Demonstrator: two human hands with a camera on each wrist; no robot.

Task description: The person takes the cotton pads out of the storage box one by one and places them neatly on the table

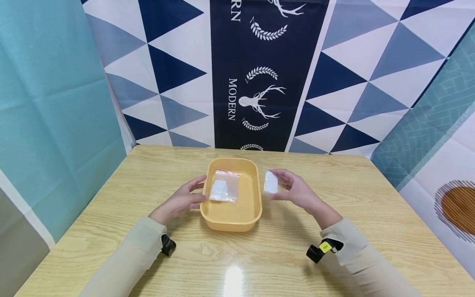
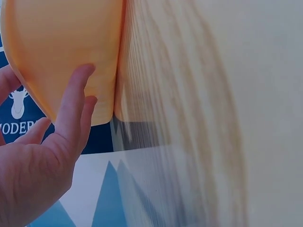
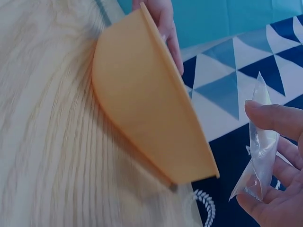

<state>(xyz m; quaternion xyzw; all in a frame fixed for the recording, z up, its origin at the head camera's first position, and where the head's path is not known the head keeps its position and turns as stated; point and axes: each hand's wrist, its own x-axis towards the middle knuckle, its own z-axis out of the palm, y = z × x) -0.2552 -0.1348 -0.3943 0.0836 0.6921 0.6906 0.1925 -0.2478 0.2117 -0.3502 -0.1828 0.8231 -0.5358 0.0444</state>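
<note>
A yellow plastic basin stands on the table, with a clear zip bag inside holding something white. My left hand is at the basin's left side, its thumb by the rim. In the left wrist view, fairly straight fingers of the left hand lie along the basin's outer wall. Just right of the basin, my right hand pinches a small clear plastic packet with white contents. The right wrist view shows this packet between thumb and fingers, beyond the basin's rim.
The light wood table carries the basin near its middle. Behind it hangs a patterned cloth with triangles and deer heads. A plain teal cloth closes off the left side. Small black devices are strapped to both wrists.
</note>
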